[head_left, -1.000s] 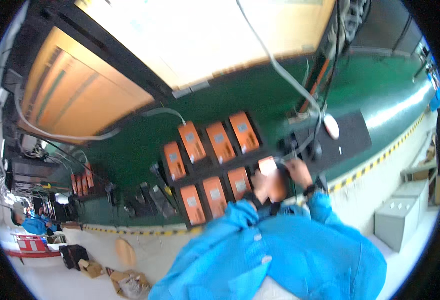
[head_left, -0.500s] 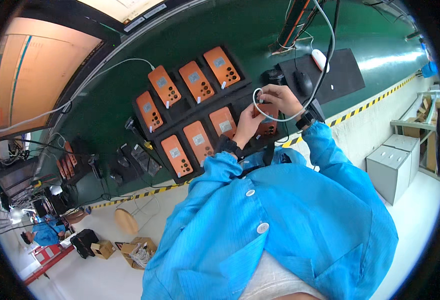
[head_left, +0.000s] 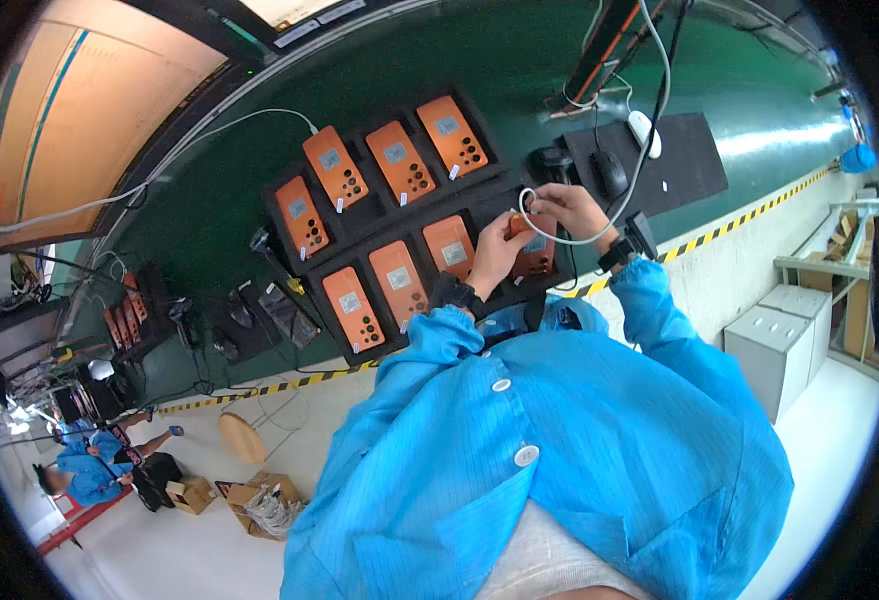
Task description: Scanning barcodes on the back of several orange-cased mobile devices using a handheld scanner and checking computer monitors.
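Observation:
My left hand [head_left: 496, 258] is closed, its fingertips at the edge of an orange phone [head_left: 537, 260] on the right side of the black foam tray [head_left: 355, 238]. Much of that phone is hidden behind my hands and the cable. Just right of it, my right hand [head_left: 572, 212] pinches the end of a white cable [head_left: 572, 241], which loops round by my fingertips and runs up past my wrist. Several more orange phones [head_left: 400, 165] lie in two rows in the tray, backs up, with camera lenses and pale labels showing.
A black mouse [head_left: 610, 174] and a white mouse [head_left: 644, 134] are by the dark mat [head_left: 685, 160] on the right. Monitors [head_left: 80, 130] stand at upper left. Striped tape [head_left: 720, 236] marks the table's edge. A person [head_left: 95, 475] sits far off at lower left.
My hands have shifted slightly right and down, still close together at the cable end. An orange edge now shows at my left fingertips. The view has turned a little.

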A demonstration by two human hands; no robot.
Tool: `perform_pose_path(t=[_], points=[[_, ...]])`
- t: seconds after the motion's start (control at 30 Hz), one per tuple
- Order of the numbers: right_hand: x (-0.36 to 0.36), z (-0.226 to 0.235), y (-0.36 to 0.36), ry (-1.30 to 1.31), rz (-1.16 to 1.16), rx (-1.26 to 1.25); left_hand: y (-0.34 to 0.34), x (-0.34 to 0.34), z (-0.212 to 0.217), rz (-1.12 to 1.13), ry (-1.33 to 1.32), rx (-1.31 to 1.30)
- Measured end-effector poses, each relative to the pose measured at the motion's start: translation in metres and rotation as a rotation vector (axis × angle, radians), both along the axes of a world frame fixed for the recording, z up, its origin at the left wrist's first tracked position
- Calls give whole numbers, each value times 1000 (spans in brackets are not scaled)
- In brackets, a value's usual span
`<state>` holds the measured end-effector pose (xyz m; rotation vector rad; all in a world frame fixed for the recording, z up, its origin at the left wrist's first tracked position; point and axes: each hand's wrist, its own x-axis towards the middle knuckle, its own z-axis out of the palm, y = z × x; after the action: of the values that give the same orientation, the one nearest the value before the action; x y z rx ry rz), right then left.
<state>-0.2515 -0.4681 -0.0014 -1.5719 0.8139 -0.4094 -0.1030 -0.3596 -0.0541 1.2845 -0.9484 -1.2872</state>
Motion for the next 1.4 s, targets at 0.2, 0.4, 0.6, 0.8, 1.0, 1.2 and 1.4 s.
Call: perform_pose_path(t=[0.2,0.4,0.6,0.8,1.0,1.2,1.4], points=[[16,-9,-1,103,48,-7,0,9,-14,56,5,9],[47,-21,-7,46,-37,-68,7,48,-10,123,-192,72],[97,-54,13,324,-270,-719,147,113,-3,301,-188,113],[231,-55,266,238,413,-486,397,160,-56,693,-177,251],[372,-28,516,72,1305,-218,589,229,-37,1142,-59,470],[536,9,667,-2,1311,81,671,268,-52,1339,245,359],[681,-26,739,-105,1245,323,745,365,-55,1162,247,409]])
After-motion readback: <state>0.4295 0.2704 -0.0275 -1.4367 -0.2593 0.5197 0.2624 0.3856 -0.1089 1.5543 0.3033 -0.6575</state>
